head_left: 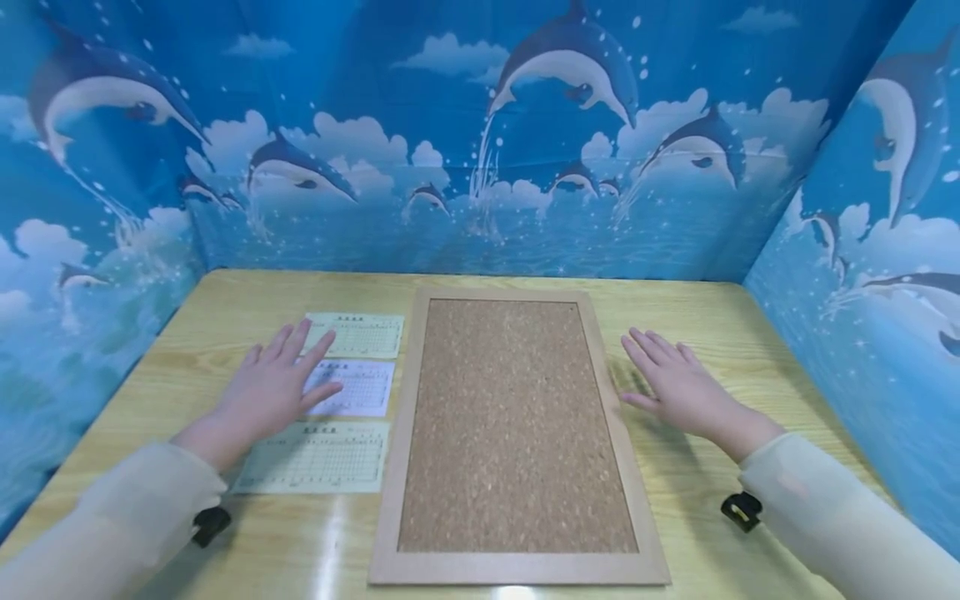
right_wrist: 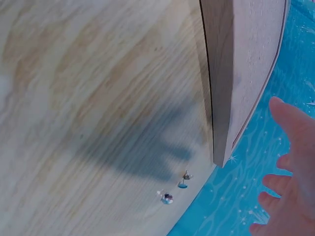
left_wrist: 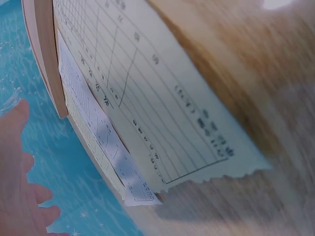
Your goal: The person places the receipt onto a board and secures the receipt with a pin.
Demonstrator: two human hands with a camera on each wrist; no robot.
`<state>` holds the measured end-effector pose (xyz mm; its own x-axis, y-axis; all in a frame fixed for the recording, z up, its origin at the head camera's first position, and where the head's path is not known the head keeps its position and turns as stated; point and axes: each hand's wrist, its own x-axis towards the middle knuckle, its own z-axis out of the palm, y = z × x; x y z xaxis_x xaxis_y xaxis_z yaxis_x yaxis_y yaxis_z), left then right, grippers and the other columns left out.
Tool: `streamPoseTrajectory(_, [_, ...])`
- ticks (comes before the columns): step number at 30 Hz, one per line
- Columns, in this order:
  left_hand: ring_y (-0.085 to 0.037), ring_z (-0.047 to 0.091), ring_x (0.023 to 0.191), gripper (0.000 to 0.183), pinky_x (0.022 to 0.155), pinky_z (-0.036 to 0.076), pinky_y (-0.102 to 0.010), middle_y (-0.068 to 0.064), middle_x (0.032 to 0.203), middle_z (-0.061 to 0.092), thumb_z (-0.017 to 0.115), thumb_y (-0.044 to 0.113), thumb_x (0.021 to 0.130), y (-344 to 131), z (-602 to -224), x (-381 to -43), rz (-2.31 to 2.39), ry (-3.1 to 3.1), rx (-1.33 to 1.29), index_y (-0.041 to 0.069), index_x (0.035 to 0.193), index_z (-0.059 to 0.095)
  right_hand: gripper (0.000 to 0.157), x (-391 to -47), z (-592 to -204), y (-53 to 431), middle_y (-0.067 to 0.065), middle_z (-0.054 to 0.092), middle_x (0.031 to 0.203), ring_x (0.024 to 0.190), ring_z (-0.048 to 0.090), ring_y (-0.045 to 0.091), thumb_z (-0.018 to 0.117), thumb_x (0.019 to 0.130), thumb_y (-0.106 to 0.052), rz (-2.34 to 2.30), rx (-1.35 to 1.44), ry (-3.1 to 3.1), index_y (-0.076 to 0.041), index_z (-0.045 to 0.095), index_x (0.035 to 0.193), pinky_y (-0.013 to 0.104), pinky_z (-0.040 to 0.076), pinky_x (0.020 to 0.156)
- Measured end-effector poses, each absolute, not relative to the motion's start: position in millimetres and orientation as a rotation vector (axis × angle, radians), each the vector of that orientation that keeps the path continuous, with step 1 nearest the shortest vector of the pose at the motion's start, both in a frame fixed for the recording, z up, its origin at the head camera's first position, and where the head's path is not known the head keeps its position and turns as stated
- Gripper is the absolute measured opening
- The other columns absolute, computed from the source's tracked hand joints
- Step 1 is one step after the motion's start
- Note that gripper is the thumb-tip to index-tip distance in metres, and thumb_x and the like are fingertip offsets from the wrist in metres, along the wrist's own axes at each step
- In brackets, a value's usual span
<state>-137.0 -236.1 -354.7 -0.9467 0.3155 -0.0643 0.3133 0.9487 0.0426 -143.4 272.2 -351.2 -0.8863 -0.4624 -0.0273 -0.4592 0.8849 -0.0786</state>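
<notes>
Three printed slips lie loose on the bench, stacked in a column just left of the cork board: a far green slip, a middle lilac slip and a near green slip; none of them overlaps the board, which lies flat within its pale wooden frame. The left hand is spread over the slips, hiding parts of them; its fingers are extended and grasp nothing. The right hand hovers to the right of the board, likewise released, its shadow falling on the bench; near that shadow the right wrist view shows a few small shiny pins, also lying loose, though their exact count is hard to tell.

As far as the pictures show, no slip is fastened to the cork; a tiny dark speck near its far right corner is too small to identify. Judging by this layout, the work stands at its outset: board, slips and pins are set out; the handling itself, with all three slips off the board, seems wholly left to do.
</notes>
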Motion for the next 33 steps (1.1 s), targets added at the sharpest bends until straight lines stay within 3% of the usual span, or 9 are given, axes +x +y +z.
streamPoseTrajectory(7, [-0.051, 0.011, 0.133, 0.077, 0.100, 0.010, -0.067, -0.026, 0.152, 0.002, 0.043, 0.055, 0.093, -234.5, -354.3, -134.2, 0.050, 3.030, 0.476, 0.010, 0.150, 0.016, 0.077, -142.5, -355.6, 265.0, 0.023, 0.025, 0.148, 0.134, 0.022, 0.042, 0.063, 0.088, -0.035, -0.092, -0.815, 3.038, 0.004, 0.027, 0.144, 0.063, 0.016, 0.102])
streamPoseTrajectory(21, [-0.050, 0.028, 0.127, 0.068, 0.099, 0.024, -0.063, -0.031, 0.144, 0.026, 0.058, 0.039, 0.091, -245.6, -347.3, -125.2, 0.056, 3.179, 0.581, -0.002, 0.141, 0.036, 0.070, -143.7, -354.5, 238.7, 0.025, 0.042, 0.137, 0.125, 0.040, 0.040, 0.069, 0.084, -0.028, -0.164, -1.108, 3.097, 0.008, 0.039, 0.136, 0.052, 0.028, 0.103])
streamPoseTrajectory(33, [-0.048, 0.037, 0.122, 0.062, 0.097, 0.030, -0.061, -0.031, 0.135, 0.039, 0.063, 0.034, 0.088, -254.3, -343.5, -116.1, 0.052, 3.249, 0.643, -0.004, 0.135, 0.044, 0.066, -143.9, -354.3, 209.8, 0.022, 0.043, 0.138, 0.125, 0.041, 0.038, 0.064, 0.089, -0.032, -0.199, -1.096, 3.009, 0.003, 0.039, 0.139, 0.050, 0.031, 0.102])
